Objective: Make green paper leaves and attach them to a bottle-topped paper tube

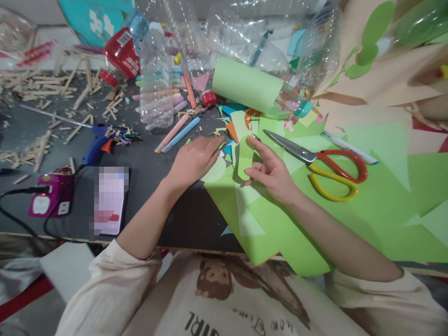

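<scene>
The biggest thing is your dark grey tabletop [189, 224]. Big light-green paper sheets [301, 228] cover its right side and poke past the near edge, so your right arm could drag them off. At the far middle, a clear plastic bottle wrapped in pale green paper [247, 84] lies on its side; a bump might make it roll. The metal scissors with red and yellow handles [315, 158] lie on the right, tip toward your right hand [268, 168]. If that hand slides over, it could get poked. On the left, the blue glue gun with an orange trigger [96, 144] has a black cord [52, 224] near you; a tug on it could pull the gun.

Your right hand pinches the small rounded green paper strip [246, 156], in the middle. Squeezing hard could crease it. Your left hand [194, 161] lies palm down with fingers together, beside little paper scraps [229, 149]; I can't tell if it pinches anything.
</scene>
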A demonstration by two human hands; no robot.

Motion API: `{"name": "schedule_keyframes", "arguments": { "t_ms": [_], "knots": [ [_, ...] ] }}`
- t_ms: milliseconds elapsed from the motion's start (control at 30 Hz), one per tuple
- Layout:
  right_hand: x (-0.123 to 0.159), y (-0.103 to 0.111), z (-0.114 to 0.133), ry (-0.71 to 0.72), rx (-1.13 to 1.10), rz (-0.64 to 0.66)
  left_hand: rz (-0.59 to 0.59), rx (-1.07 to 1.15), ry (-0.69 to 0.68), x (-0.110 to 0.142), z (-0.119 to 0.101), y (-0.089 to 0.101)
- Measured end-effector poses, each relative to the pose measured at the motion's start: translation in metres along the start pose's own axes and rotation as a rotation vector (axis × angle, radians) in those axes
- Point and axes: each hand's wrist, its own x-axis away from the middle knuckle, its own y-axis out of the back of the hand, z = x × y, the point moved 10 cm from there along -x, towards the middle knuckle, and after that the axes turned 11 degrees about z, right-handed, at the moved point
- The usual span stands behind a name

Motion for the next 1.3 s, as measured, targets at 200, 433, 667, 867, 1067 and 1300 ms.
{"name": "schedule_keyframes", "arguments": {
  "t_ms": [200,433,667,867,1067,1300],
  "knots": [
    [0.000,-0.001,0.001,-0.001,0.005,0.013,-0.151,0.294,0.104,0.006,0.015,0.013],
    [-0.003,0.000,0.001,0.047,-0.069,0.043,-0.360,0.783,0.131,0.007,0.040,0.016],
    [-0.004,-0.003,0.003,0.048,-0.104,0.047,-0.312,1.032,0.056,0.003,0.035,0.009],
    [-0.004,-0.003,-0.001,0.023,-0.142,0.039,-0.286,1.080,-0.130,0.003,0.015,0.018],
    [-0.002,-0.005,0.002,0.036,-0.059,0.035,-0.390,1.109,-0.098,0.008,0.020,0.023],
    [0.001,-0.013,0.004,0.047,0.019,0.065,-0.344,1.125,-0.057,0.006,0.014,0.013]
  ]
}}
